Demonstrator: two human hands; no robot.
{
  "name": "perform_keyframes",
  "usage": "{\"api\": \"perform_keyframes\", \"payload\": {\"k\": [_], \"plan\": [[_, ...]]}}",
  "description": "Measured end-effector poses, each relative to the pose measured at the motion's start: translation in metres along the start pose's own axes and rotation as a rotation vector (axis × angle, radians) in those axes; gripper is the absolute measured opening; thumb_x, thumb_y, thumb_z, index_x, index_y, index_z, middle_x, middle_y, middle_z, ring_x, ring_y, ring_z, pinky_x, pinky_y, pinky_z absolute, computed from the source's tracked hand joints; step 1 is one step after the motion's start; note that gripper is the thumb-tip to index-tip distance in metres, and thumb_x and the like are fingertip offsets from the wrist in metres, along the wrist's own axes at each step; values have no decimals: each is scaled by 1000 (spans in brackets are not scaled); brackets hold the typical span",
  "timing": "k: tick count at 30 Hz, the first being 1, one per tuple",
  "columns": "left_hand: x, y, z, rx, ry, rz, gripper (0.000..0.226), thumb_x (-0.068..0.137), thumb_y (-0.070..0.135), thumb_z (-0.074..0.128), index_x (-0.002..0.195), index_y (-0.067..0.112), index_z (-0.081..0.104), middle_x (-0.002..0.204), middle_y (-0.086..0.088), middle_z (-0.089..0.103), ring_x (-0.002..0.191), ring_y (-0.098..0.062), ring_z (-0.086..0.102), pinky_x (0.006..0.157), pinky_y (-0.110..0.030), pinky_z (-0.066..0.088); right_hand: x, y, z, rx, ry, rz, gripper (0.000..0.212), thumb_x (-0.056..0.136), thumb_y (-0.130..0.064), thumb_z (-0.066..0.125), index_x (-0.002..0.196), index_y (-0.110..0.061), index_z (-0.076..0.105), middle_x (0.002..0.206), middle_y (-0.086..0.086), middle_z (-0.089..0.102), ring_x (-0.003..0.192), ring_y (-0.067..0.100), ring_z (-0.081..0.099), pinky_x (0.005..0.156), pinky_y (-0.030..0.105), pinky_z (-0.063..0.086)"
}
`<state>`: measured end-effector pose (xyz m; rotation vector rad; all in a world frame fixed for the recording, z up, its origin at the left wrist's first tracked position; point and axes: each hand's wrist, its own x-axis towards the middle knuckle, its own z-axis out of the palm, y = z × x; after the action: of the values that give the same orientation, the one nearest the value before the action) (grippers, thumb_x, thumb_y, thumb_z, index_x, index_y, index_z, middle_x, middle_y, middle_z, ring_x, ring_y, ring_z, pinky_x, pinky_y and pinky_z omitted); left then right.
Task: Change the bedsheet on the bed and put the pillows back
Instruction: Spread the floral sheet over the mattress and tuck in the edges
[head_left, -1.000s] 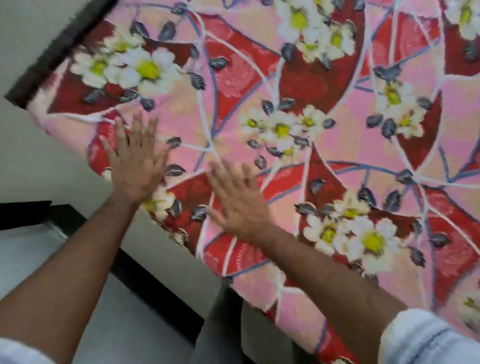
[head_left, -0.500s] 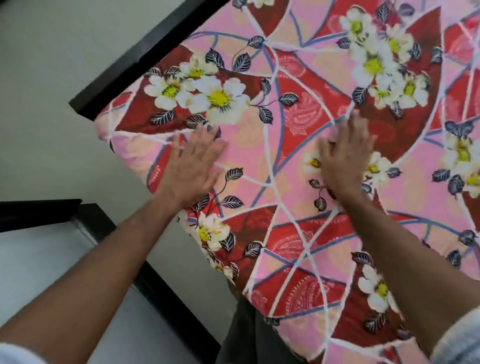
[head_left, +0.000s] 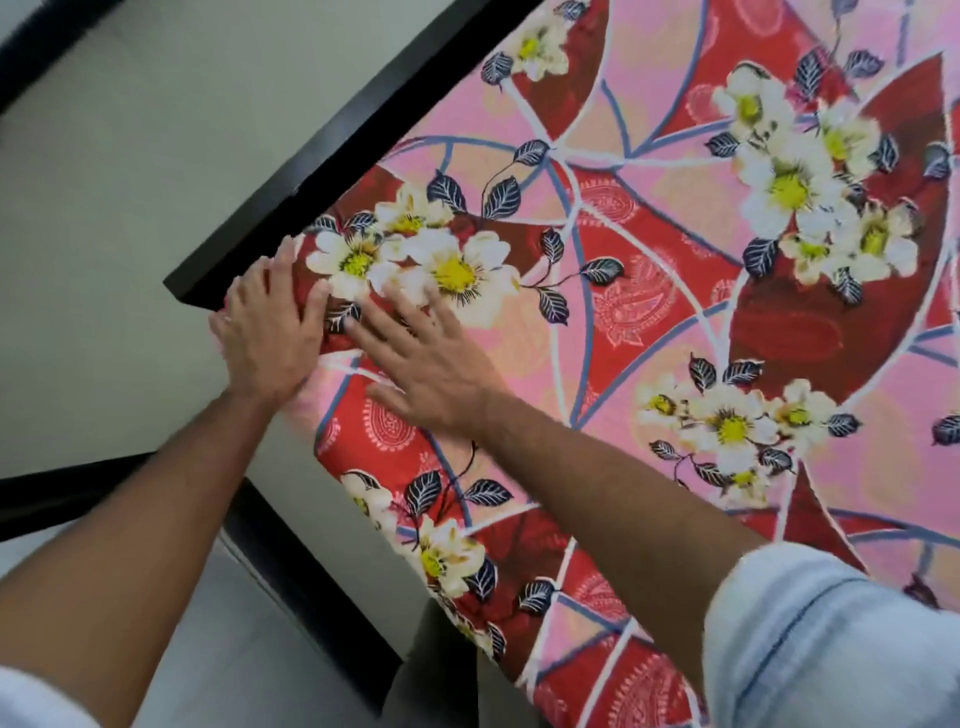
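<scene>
Because the corner is where a freshly spread sheet tends to bunch, we have both hands down flat at the corner of the bed nearest the black frame (head_left: 332, 156). Our left hand (head_left: 265, 332) lies at the very edge with fingers straight and together, pressing the bedsheet (head_left: 649, 291) where it turns down over the mattress side; it grips nothing. Our right hand (head_left: 421, 364) rests just beside it, almost touching, fingers spread and straight on the top surface, also holding nothing, so the cloth stays pinned while the edge is pushed. The floral sheet already covers all the mattress we can see and looks smooth. We judge this to be smoothing and seating the corner. No pillows are in view, so that step seems not yet done.
</scene>
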<state>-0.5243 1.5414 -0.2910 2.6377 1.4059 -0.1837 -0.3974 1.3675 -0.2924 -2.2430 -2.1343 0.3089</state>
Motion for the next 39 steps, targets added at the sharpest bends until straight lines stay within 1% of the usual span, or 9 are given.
{"api": "perform_keyframes", "payload": {"k": [4, 7, 9, 11, 20, 24, 28, 34, 39], "plan": [[36, -9, -6, -142, -53, -71, 57, 102, 63, 24, 134, 26, 51, 128, -20, 62, 114, -46, 58, 96, -59, 45, 8, 33, -14, 66, -40, -287, 60, 103, -51, 27, 158, -27, 22, 166, 0, 18, 154, 25, 13, 123, 56, 7], [62, -12, -8, -253, -175, -125, 50, 105, 56, 25, 119, 22, 59, 123, -22, 65, 114, -46, 59, 95, -51, 44, 12, 103, -25, 131, 130, 337, 57, 95, -34, 44, 151, -25, 35, 160, 3, 30, 147, 28, 29, 116, 59, 25], [74, -13, -8, -289, -259, -99, 46, 107, 51, 27, 118, 20, 60, 125, -23, 64, 115, -46, 58, 93, -49, 42, 14, 140, -30, 77, 192, 826, 62, 100, -44, 37, 155, -15, 29, 163, 10, 25, 151, 30, 21, 118, 58, 19], [84, -18, -13, -372, -310, -27, 45, 109, 49, 29, 117, 18, 61, 121, -22, 65, 112, -44, 59, 90, -47, 42, 31, 138, -28, 21, 146, 951, 73, 103, -57, 23, 159, -12, 16, 166, 12, 13, 154, 32, 10, 121, 58, 11], [151, -50, -27, -718, -347, 135, 35, 103, 37, 38, 116, 25, 69, 108, 4, 71, 91, -17, 71, 92, -45, 54, 134, -89, -22, 143, -13, 257, 80, 95, -64, 38, 156, -13, 29, 166, 13, 16, 154, 32, 7, 119, 61, 8], [163, -26, -41, -695, -294, 365, 32, 105, 29, 42, 126, 21, 65, 124, 1, 65, 111, -14, 62, 99, -30, 46, 155, -133, -16, 51, -225, -160, 64, 91, -48, 47, 148, -17, 45, 158, 9, 35, 150, 31, 21, 120, 59, 3], [154, 12, -42, -551, -286, 673, 36, 103, 26, 44, 136, 17, 57, 141, -4, 53, 127, -16, 51, 108, -39, 41, 145, -107, -23, 236, -76, -273, 47, 84, -21, 55, 130, -14, 63, 144, 12, 51, 134, 31, 43, 118, 48, 20], [123, 77, -13, 14, -127, 1281, 56, 103, 38, 31, 156, 23, 39, 166, -6, 31, 152, -26, 31, 117, -60, 23, 9, 15, -25, 196, 3, 31, 46, 99, -24, 53, 144, -19, 52, 158, 7, 38, 147, 25, 33, 121, 50, 21], [116, 83, -6, 97, -66, 1205, 62, 102, 48, 28, 161, 30, 25, 170, -2, 18, 157, -26, 15, 122, -60, 15, -131, 139, -30, 122, -34, 714, 62, 102, -52, 34, 155, -20, 33, 165, 4, 22, 153, 26, 18, 116, 60, 24]]}}
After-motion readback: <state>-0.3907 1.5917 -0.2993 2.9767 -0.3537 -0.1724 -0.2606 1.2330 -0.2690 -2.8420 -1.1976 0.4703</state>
